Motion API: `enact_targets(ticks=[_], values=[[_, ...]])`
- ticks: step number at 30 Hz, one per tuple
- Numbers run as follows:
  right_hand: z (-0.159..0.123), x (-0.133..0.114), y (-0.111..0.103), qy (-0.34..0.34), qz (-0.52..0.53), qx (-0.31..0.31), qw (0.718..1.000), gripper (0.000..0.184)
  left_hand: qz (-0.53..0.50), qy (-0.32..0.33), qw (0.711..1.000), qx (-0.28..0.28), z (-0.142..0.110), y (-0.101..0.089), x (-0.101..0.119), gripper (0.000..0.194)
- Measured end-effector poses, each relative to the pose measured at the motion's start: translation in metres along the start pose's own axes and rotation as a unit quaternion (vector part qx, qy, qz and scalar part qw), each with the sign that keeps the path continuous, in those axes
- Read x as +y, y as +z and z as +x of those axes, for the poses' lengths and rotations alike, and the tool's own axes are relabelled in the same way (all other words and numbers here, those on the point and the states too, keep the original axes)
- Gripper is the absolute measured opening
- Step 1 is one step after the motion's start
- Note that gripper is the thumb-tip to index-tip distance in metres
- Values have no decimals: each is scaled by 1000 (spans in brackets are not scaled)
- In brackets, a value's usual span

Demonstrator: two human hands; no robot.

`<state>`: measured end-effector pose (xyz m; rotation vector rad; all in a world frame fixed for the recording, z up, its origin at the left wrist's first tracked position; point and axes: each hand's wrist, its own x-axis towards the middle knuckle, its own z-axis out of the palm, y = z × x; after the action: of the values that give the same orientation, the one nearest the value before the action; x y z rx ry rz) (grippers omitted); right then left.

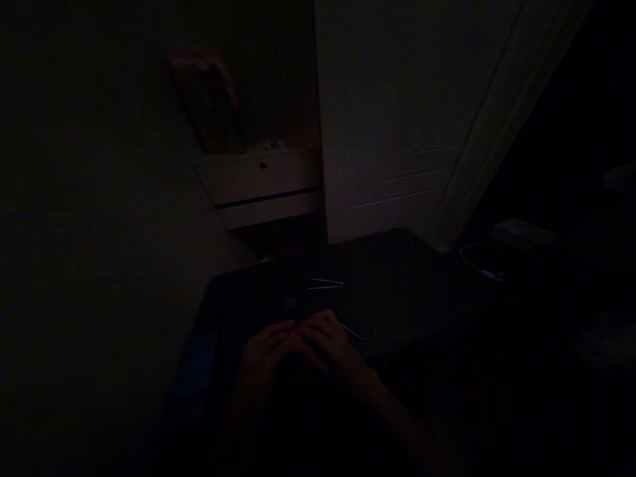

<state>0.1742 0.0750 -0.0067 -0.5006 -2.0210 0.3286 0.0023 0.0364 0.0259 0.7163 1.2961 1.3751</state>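
The scene is very dark. My left hand and my right hand meet over the near part of a dark table, fingers closed around a small red thing; its kind is too dim to make out. A thin, light stick pokes out beyond my right hand, and I cannot tell whether it is held or lies on the table. Just past my fingers is a small purple, roundish thing. Two more thin sticks lie farther back, nearly touching at their right ends.
The dark table has rounded corners. Behind it are a pale drawer unit and a panelled white door. A blue surface shows at left. A white cable and a pale box are at right.
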Motion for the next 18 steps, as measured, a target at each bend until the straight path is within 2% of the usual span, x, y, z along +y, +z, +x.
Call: enact_targets(ticks=[3,7,12,18], values=[[-1,1,1,-4,-2,17,1000,27,-6,-1,1000,10,0,1,0,49],[-2,3,3,2,-4,5,1000,23,11,10,1000,4,-2,-1,2,47],[-2,3,3,1,-16,7,1000,16,72,28,997,2,-4,-1,4,40],[-3,3,4,14,-59,43,997,21,148,77,986,11,-11,8,9,27]])
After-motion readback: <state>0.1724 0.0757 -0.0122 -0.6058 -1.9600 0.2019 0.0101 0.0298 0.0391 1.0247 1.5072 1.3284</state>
